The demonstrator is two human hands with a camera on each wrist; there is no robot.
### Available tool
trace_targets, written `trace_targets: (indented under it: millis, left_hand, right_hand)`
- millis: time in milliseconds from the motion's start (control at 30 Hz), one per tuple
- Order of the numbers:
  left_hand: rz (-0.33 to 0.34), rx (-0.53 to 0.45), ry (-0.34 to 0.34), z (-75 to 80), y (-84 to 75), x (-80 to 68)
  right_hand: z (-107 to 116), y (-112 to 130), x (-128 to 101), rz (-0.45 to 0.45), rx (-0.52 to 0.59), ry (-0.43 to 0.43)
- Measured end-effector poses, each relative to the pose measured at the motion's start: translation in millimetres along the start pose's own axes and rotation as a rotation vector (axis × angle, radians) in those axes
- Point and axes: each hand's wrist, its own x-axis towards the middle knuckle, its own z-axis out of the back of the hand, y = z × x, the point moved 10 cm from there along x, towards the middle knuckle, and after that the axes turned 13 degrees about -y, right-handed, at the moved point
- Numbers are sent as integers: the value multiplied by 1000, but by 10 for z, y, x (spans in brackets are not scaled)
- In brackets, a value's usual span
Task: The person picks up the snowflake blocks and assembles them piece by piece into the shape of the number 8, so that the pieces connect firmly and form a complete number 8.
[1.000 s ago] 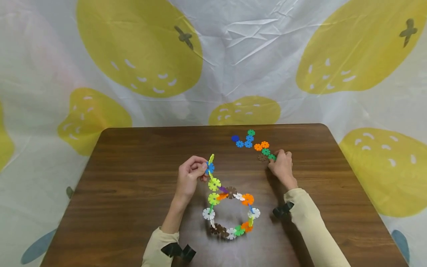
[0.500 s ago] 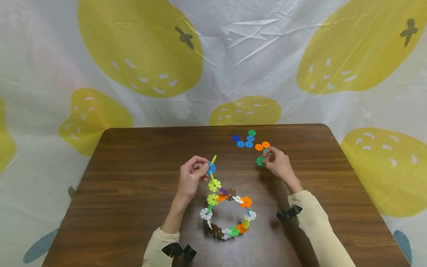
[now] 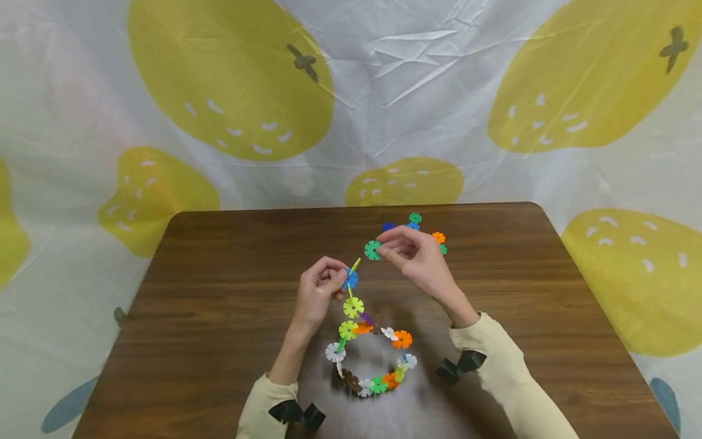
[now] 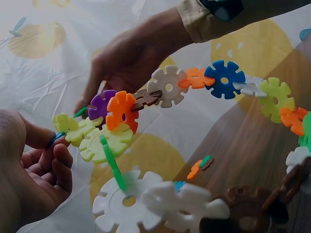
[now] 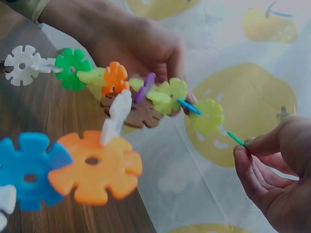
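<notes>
The right hand (image 3: 419, 259) pinches a green notched plastic disc (image 3: 373, 250) between thumb and fingertips; the disc juts out past the fingertips, edge-on in the right wrist view (image 5: 236, 139), and hangs in the air just beside the top of the chain, apart from it; the left hand (image 3: 318, 289) has its fingers (image 4: 60, 167) curled round the upper end of a ring-and-tail chain of many-coloured interlocked plastic discs (image 3: 364, 350), gripping it at a blue disc (image 3: 350, 279) with a yellow-green disc (image 3: 354, 264) sticking up above the fingers; below the left hand the chain runs down into a closed loop, whose lower part lies near the front of the dark wooden worktop (image 3: 219, 292); beyond the right hand, farther from the chain, a small scatter of loose plastic discs (image 3: 437, 237), orange, green and blue, lies on the worktop, partly hidden by that hand; behind the worktop hangs a white sheet printed with yellow fruit (image 3: 230, 79)
</notes>
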Motion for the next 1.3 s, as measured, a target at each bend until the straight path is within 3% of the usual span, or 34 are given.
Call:
trace_targets:
  millis: [333, 633, 800, 900, 1000, 1133, 1300]
  left_hand:
    - [-11, 18, -4, -18, 5, 12]
    - [-80, 230, -59, -6, -39, -66]
    - [-97, 240, -68, -33, -63, -97]
    - [-81, 193, -33, -51, -45, -85]
    - [-55, 166, 45, -69, -27, -74]
    - [-52, 237, 129, -39, -29, -54]
    - [-89, 300, 81, 51, -125, 30]
  right_hand:
    - [-144, 84, -23, 47, -15, -25]
    - [-223, 101, -43, 36, -14, 11]
    - [-229, 92, -46, 24, -23, 16]
    - [-228, 68, -34, 7, 1, 4]
    - [-251, 30, -28, -23, 29, 31]
    - [-290, -25, -36, -65, 64, 77]
    - [-361, -32, -49, -71, 114, 105]
